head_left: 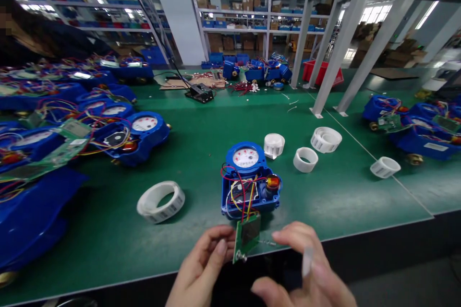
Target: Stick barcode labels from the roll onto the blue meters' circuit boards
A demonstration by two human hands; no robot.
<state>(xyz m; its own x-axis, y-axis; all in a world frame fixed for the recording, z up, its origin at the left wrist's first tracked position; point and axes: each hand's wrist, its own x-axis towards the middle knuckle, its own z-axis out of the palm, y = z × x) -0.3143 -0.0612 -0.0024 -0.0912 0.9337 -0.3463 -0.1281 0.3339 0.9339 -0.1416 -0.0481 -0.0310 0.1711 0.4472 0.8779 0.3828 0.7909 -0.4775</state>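
Note:
Near the table's front edge, my left hand (pixel 205 264) is closed on the left edge of a green circuit board (pixel 248 232), its fingers partly hidden behind it. The board is tilted upright, a dark rectangle on its face. Red, yellow and other wires run from it into an open blue water meter (pixel 230 206) with a round white dial (pixel 246 157) just beyond. To the right of the board, my right hand (pixel 306 268) is open, thumb and forefinger apart. A small whitish strip (pixel 307 261) shows at one of its fingers; I cannot tell what it is.
Rolls of white labels lie around the meter, one at left (pixel 161 202) and several at right (pixel 326 139). Blue meters with loose wires crowd the left side (pixel 144 139) and the right (pixel 425 139). Metal posts (pixel 319 105) rise at right. A person (pixel 46 38) is at far left.

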